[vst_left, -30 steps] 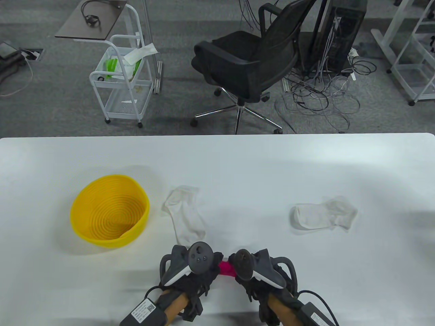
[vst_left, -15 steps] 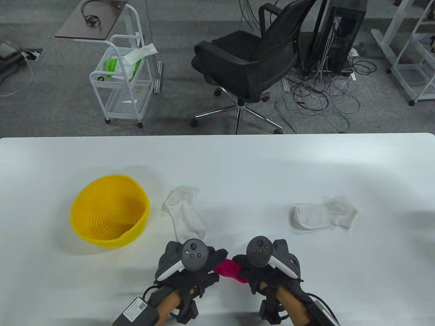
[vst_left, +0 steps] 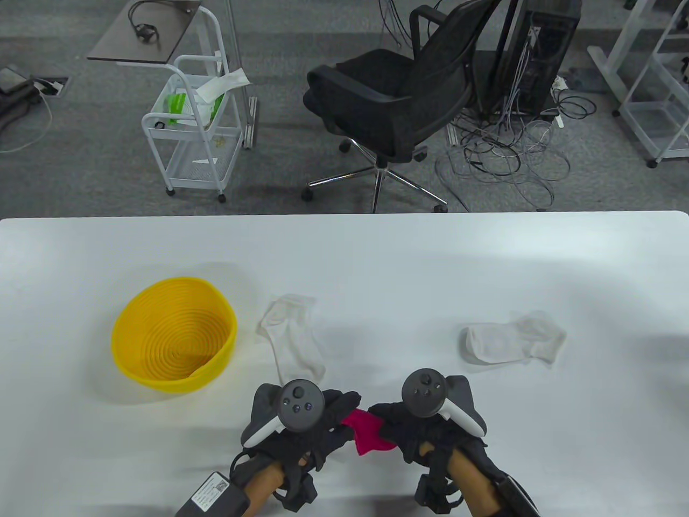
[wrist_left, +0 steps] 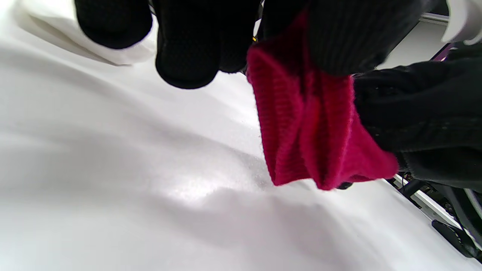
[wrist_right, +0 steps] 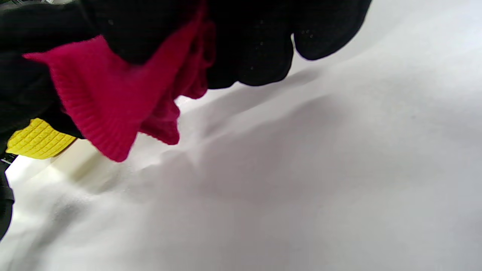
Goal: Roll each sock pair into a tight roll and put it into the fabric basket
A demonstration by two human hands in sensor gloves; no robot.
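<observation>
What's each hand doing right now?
Left hand: fingers pinch the pink sock.
Right hand: grips the same pink sock from the other side.

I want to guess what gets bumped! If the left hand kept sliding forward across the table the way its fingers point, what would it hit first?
Probably the white sock just ahead of the left hand. The hand now holds the pink sock. Height is unclear, so it might pass over.
</observation>
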